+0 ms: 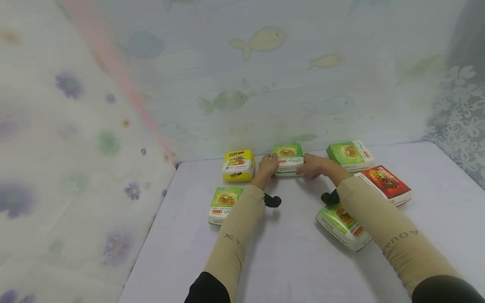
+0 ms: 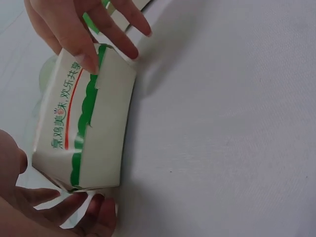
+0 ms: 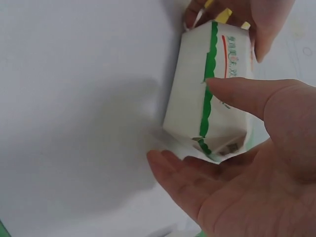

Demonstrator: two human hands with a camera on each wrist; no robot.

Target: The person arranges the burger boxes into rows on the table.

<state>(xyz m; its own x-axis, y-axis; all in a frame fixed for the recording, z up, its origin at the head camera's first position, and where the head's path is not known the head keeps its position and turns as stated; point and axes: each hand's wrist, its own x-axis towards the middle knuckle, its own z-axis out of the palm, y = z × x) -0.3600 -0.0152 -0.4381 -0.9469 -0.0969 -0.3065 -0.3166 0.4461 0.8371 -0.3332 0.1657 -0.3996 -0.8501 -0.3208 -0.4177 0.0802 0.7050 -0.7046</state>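
Observation:
A green-and-white burger box (image 1: 289,160) sits near the back of the table, its burger picture facing up. My left hand (image 1: 267,166) is at its left end; in the left wrist view those fingers (image 2: 91,210) bend beside the lower corner, the thumb standing apart. At the opposite end is my right hand (image 1: 314,165). Its thumb (image 3: 237,91) rests against the front face in the right wrist view, while the other fingers stretch out loosely past the end. Just left of the left hand stands a yellow-and-white burger box (image 1: 238,166).
Another green burger box (image 1: 225,200) is partly behind the left forearm. To the right lie a green box (image 1: 349,155), a red-and-white box (image 1: 386,182) and a green-and-white box (image 1: 339,221), partly covered by the right sleeve. A fish-patterned curtain (image 1: 227,75) borders the table's back edge.

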